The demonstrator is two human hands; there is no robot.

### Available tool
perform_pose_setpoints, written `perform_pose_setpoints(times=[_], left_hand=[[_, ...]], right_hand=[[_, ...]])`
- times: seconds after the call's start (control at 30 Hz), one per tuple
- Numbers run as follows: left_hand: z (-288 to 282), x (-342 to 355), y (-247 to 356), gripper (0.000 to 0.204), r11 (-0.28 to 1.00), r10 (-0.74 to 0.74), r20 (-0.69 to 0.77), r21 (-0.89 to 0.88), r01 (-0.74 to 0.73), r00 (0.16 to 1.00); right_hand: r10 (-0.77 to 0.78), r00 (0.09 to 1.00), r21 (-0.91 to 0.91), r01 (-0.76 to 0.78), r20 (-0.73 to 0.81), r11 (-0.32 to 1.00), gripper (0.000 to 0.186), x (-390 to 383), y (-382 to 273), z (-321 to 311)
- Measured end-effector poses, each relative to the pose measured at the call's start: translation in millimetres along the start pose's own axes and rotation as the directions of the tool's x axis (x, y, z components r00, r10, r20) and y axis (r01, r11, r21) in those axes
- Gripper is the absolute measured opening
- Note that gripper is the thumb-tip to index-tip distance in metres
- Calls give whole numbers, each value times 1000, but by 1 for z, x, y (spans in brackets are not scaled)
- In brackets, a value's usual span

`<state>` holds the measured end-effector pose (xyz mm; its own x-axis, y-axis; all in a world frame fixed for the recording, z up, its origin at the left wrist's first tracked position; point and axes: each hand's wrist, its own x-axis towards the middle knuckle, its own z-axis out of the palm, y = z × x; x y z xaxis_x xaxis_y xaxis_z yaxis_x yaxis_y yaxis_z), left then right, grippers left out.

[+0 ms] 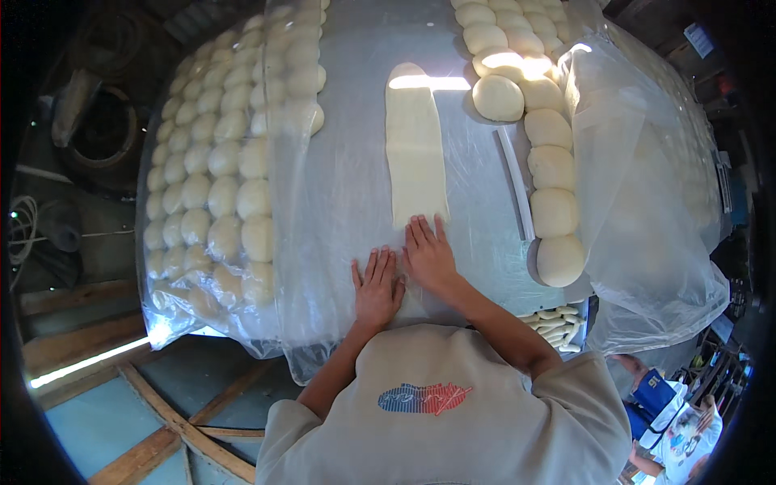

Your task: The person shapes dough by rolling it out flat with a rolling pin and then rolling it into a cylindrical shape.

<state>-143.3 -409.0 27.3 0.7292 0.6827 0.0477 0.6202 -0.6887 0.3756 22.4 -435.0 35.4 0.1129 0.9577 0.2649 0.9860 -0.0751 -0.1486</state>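
Observation:
A long, flat strip of pale dough (415,153) lies lengthwise on the smooth grey table (356,105), its near end toward me. My right hand (430,252) is palm down with fingers stretched out, the fingertips touching the strip's near edge. Just left of it and a little nearer, my left hand (377,289) rests flat on the tabletop, fingers extended and holding nothing. To the right lie a thin, straight, light-coloured bar (516,183) and a column of round dough balls (553,212).
Rows of dough balls (225,198) under clear plastic sheeting (295,234) fill the left side. More plastic sheeting (638,202) is bunched on the right. Small dough pieces (556,327) sit below the table's near right edge. Another person (687,436) is at the lower right.

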Motion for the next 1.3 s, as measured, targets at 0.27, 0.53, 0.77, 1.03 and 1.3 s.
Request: perform_pose_setpoints(times=[0.27, 0.53, 0.77, 1.03, 1.3], left_hand=[[-4, 7, 0, 46, 991, -28, -43, -129, 22, 999], [-11, 129, -31, 26, 876, -160, -348, -481, -29, 924], [-3, 364, -60, 27, 907, -123, -474, -410, -94, 872], [4, 474, -79, 23, 997, 39, -247, -61, -56, 968], [-21, 452, -107, 15, 917, 398, -94, 25, -397, 913]], right_hand=[[79, 984, 89, -94, 157, 992, 49, -7, -5, -17], [132, 985, 248, -156, 110, 956, 51, 10, 26, -42], [232, 945, 212, -184, -229, 960, 38, 187, 153, 24], [167, 946, 233, -103, -277, 967, 29, 324, 235, 94], [-77, 991, 151, 94, -113, 984, 13, 305, 235, 58]])
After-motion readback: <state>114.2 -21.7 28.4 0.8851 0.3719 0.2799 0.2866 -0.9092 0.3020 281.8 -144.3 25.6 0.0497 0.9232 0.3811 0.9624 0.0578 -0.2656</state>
